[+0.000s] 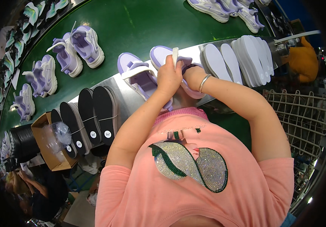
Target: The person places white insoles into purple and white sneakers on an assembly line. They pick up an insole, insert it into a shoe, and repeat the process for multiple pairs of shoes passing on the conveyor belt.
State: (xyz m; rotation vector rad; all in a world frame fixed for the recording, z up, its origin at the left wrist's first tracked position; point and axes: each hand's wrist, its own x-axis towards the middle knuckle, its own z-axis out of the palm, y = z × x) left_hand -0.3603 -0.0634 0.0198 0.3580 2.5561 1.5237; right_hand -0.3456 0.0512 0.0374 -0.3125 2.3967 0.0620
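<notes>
Two purple and white children's sneakers lie side by side before me on a metal ledge. My left hand [170, 74] pinches the raised white strap [175, 56] of the right-hand sneaker [160, 54], near its purple tongue. My right hand [193, 77], below a silver bangle [204, 82], reaches into that shoe's opening; its fingertips are hidden inside, so whether they hold anything does not show. The other sneaker [128, 62] sits just left of my left hand, its strap across the top. White insoles [215, 61] stand stacked just right of my right hand.
Black insoles [103, 110] in banded stacks line the ledge's left part. Beside them is a cardboard box [42, 142] with clear plastic. More sneakers [87, 46] rest on the green conveyor surface [140, 25]. A wire rack [296, 119] stands at right; other people are at the edges.
</notes>
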